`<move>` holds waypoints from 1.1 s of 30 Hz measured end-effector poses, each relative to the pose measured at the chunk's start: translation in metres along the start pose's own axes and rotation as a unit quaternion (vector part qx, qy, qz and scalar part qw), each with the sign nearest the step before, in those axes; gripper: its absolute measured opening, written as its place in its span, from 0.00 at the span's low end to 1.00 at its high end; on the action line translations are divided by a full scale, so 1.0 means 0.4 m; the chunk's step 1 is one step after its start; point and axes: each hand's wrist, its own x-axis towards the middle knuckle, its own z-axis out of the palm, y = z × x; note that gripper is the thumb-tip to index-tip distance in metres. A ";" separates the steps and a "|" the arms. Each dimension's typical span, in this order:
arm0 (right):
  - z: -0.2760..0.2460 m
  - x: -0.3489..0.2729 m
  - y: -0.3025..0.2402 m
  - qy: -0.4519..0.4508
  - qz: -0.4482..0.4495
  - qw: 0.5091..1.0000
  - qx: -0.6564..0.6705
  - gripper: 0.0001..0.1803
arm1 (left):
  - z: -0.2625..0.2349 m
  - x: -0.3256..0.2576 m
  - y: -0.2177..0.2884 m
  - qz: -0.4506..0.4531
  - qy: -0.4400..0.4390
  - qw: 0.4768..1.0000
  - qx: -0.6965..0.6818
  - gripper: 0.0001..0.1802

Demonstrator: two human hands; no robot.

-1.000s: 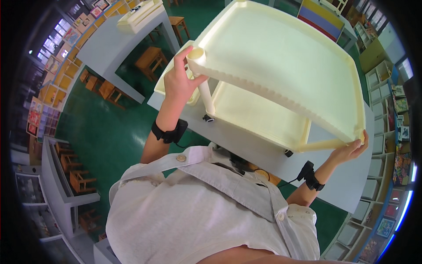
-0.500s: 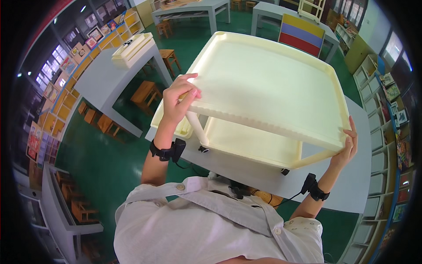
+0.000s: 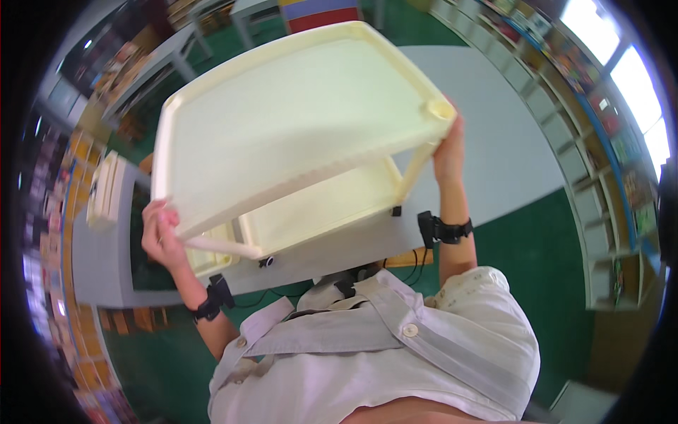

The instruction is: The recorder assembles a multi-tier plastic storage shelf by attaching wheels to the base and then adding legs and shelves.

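Observation:
A cream plastic two-tier trolley [image 3: 289, 120] with small black wheels is on a grey table, between my hands. My left hand [image 3: 162, 233] is closed round the near left corner of its upper tray, thumb on the rim. At the opposite near corner, my right hand [image 3: 450, 152] grips the outer edge beside the leg; its fingers are partly hidden by the tray. The lower shelf [image 3: 325, 205] shows below the upper tray. Part of another cream tray [image 3: 212, 260] shows beneath my left hand, mostly covered. Both wrists wear black straps with small boxes and cables.
The grey table [image 3: 494, 134] extends right of the trolley. At left, a stack of cream trays [image 3: 106, 191] sits on another table [image 3: 102, 261]. White shelving [image 3: 565, 134] curves along the right side. Wooden stools [image 3: 145, 319] stand at lower left, on green floor.
My view has turned to the right, so the trolley and table appear rotated and the trolley sits further left in the picture. Both hands keep their hold on the trolley.

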 end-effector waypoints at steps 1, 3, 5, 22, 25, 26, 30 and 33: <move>-0.007 0.001 0.006 0.021 0.095 0.995 0.030 0.31 | 0.006 0.000 0.003 -0.022 0.006 1.000 -0.012 0.13; -0.016 -0.015 -0.024 -0.051 0.096 0.992 0.064 0.32 | 0.018 0.006 -0.001 0.004 -0.007 1.000 -0.014 0.13; -0.047 -0.008 -0.022 -0.112 0.087 0.988 0.066 0.31 | 0.025 0.008 -0.013 0.009 -0.019 1.000 -0.016 0.14; -0.041 -0.003 -0.005 -0.164 -0.016 0.984 0.063 0.41 | -0.003 -0.003 -0.050 -0.057 -0.028 0.995 -0.072 0.16; -0.039 0.001 -0.011 -0.186 -0.010 0.982 0.030 0.40 | -0.008 -0.003 -0.052 -0.019 -0.034 0.999 -0.033 0.16; -0.037 0.002 -0.016 -0.183 -0.010 0.982 0.032 0.40 | -0.009 0.000 -0.055 -0.017 -0.036 0.999 -0.033 0.16; -0.022 -0.003 -0.025 -0.196 0.007 0.980 0.020 0.39 | -0.020 0.022 -0.034 -0.087 -0.062 0.992 0.068 0.12; -0.008 -0.010 -0.036 -0.195 0.006 0.980 0.020 0.40 | 0.033 0.044 0.065 -0.056 -0.093 0.931 0.348 0.12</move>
